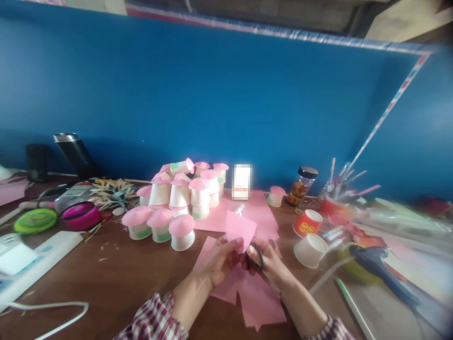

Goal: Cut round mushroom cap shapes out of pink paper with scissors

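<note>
My left hand point(217, 262) pinches a piece of pink paper point(239, 229) and holds it upright above the table. Close beside it, my right hand point(269, 264) has its fingers through the black handles of scissors point(255, 259), which sit at the paper's lower edge. Under both hands lie several loose pink paper sheets point(260, 302) on the brown table point(116, 274). Just beyond stands a pile of white paper cups with pink paper tops point(177, 198).
A red cup point(307, 223) and a white cup on its side point(311, 250) lie to the right, with a blue glue gun point(380, 267), a jar point(301, 185) and a holder of brushes point(334, 200). At the left are tape rolls point(35, 220), a dark flask point(76, 153) and a white power strip point(38, 262).
</note>
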Demonstrator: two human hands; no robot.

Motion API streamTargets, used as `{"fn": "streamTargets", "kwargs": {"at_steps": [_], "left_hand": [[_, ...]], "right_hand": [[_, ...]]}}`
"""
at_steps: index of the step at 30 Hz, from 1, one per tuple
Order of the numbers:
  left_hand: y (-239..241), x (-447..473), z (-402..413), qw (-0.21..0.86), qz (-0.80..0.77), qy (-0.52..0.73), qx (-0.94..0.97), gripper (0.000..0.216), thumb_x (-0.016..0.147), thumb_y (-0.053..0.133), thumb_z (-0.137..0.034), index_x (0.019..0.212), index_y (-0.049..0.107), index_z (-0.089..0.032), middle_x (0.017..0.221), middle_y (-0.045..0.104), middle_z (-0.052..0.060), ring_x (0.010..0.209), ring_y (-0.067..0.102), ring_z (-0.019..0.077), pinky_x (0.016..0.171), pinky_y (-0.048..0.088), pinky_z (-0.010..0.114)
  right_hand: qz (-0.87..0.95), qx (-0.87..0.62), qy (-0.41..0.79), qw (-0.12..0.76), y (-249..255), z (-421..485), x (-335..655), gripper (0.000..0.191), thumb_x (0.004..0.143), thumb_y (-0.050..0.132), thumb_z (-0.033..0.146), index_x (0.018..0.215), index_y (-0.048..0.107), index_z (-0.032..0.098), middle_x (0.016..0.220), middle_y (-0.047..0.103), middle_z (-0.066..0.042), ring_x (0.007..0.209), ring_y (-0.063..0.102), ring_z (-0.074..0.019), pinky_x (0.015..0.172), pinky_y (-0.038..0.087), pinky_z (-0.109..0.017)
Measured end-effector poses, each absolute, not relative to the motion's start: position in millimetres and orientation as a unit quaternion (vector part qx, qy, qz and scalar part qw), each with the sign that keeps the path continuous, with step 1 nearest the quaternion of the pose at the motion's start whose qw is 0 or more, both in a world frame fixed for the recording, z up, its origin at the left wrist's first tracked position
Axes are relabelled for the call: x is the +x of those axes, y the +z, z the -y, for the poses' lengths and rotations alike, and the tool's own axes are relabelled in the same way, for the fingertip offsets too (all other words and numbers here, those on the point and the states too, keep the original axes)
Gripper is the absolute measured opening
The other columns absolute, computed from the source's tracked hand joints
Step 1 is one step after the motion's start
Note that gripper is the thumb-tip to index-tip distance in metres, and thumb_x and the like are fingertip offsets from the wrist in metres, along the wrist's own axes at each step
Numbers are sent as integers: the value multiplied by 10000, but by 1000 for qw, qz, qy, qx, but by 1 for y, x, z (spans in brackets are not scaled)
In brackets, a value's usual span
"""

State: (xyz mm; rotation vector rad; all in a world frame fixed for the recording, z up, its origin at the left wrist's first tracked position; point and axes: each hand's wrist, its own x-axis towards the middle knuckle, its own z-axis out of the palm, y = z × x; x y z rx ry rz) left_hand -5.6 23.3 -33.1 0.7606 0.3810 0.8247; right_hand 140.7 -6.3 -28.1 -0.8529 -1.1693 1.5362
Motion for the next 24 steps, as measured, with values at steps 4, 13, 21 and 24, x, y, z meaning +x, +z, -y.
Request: {"fn": "streamTargets", "kwargs": {"at_steps": [4,13,21,24], "left_hand": [[-34,-6,-25,821,-186,396,368,204,814,568,-278,750,626,-93,621,589,64,503,539,142,530,395,282],[-24,-8,-26,816,-191,428,337,207,793,607,-289,741,639,-91,629,593,62,551,560,142,543,421,262],[-29,-9,-32,825,-264,488,107,173,643,758,-160,690,592,-140,678,603,3,637,589,108,546,463,191],[-28,-9,-32,840,-264,468,75,193,646,757,-145,670,566,-137,643,580,-11,578,558,84,508,452,179]], "right_hand": [[500,-333,640,478,-19,9,143,295,784,641,432,854,633,146,677,603,-31,564,529,-110,485,391,-203],[471,-327,648,501,-17,13,145,232,803,618,419,818,601,188,739,615,-39,635,544,-141,599,421,-262],[399,-530,336,669,-20,0,149,260,745,684,385,724,519,185,662,571,4,602,524,-129,539,410,-227],[414,-561,296,653,-23,-2,151,251,746,677,383,760,516,191,688,566,5,598,519,-127,520,412,-223]]}}
